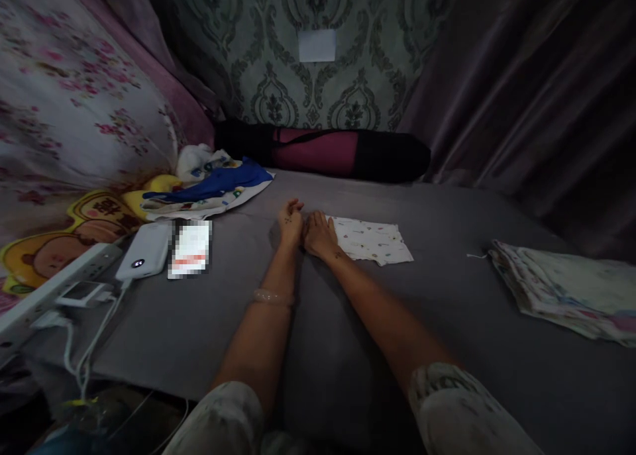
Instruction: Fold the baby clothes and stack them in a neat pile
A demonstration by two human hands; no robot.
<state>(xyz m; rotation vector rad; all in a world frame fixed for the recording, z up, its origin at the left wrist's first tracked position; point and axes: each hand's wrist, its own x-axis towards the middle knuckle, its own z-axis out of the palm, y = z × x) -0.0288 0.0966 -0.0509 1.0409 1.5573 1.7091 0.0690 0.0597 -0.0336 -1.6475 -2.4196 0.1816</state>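
Both forearms reach straight to mid-frame, hands side by side on the grey surface (447, 349). Left hand (291, 222): fingers pressed together, holding nothing. Right hand (320, 235): flat, fingers together, on the left edge of the folded cloth (373, 241), centre frame. Fingertips are dim.

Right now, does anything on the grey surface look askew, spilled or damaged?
Nothing spilled or damaged. The folded cloth by the right hand lies flat; only the clothes heap back left is rumpled, and white cables dangle off the edge.
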